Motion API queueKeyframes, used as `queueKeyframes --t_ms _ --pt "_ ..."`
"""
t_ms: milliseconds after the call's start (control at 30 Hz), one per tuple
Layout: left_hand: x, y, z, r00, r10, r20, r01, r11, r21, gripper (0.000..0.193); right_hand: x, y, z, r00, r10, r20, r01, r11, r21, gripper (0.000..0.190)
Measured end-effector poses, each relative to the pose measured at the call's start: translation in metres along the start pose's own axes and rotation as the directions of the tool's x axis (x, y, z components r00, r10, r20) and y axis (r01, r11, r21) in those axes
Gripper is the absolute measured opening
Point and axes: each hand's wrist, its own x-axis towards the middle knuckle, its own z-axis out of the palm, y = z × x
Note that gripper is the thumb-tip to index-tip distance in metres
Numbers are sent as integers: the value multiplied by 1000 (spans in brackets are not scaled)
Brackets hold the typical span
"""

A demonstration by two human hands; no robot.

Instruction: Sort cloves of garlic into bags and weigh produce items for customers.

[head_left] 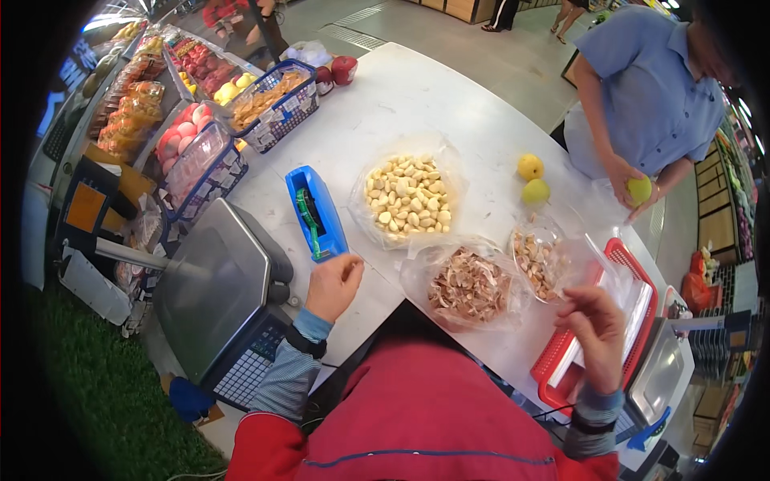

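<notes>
My left hand [335, 290] is curled at the front end of a blue tape dispenser [332, 213] that carries a roll of green tape. The fingertips are partly hidden, so I cannot tell whether they grip the tape end. Above the red basket [544, 364] is my right hand [594, 337], thumb and fingers apart, with nothing visible in it. Between the hands lies an open plastic bag of garlic skins [469, 285]. Behind it, another clear bag holds peeled garlic cloves [412, 195]. Unpeeled cloves [537, 264] sit in a clear bag nearer my right hand.
A weighing scale [216, 270] stands at left, another [656, 367] at right. Blue baskets [283, 117] and fruit displays line the left side. Two yellow-green fruits [532, 180] rest on the white table [415, 90]. Across it, a person [649, 102] holds a green fruit [639, 190].
</notes>
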Motion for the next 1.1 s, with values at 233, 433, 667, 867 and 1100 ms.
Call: queueKeyframes --t_ms 233,433,667,867,1100 --pt "-39 -63 13 991 59 -123 38 748 663 30 119 -58 69 894 -12 447 130 964 -234 24" --pt "-31 -87 29 960 -88 -268 241 746 620 25 236 42 193 859 62 508 191 882 -431 32" --pt "-37 -96 29 935 -136 -329 286 836 469 24 294 134 252 880 -267 393 475 484 -735 21" --pt "-36 -95 30 916 -192 -353 338 843 418 26 289 131 259 872 -280 400 487 428 -761 17" --pt "-36 -96 28 934 -223 -279 331 832 446 20 231 48 179 933 -1 359 121 942 -312 14"
